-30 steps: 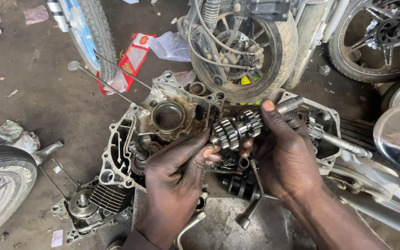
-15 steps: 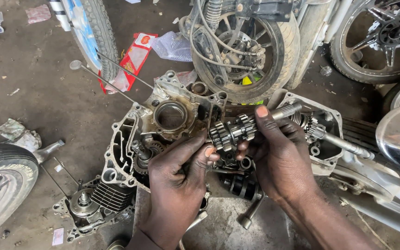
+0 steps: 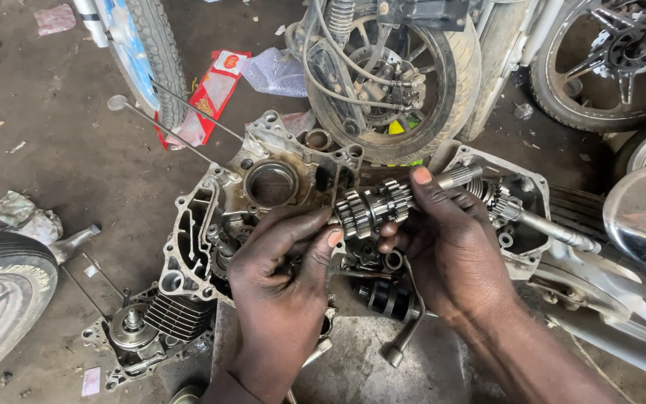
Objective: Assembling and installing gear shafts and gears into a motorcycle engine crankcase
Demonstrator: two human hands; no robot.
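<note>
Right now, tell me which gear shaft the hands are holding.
The gear shaft between both hands, left hand and right hand; the other shaft sits in the right casing half.

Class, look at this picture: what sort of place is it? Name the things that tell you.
Most likely a motorcycle repair workshop: both hands hold a gear shaft over an opened engine casing, with motorcycle wheels standing around on a dirty concrete floor.

A dirty concrete floor [image 3: 99, 172] carries an open engine crankcase [image 3: 211, 224]. Beyond the crankcase lie a red packet [image 3: 207, 93] and a clear plastic bag [image 3: 278, 71]; to its left sits crumpled paper [image 3: 20, 213], and just below it a finned engine part [image 3: 143, 329].
</note>
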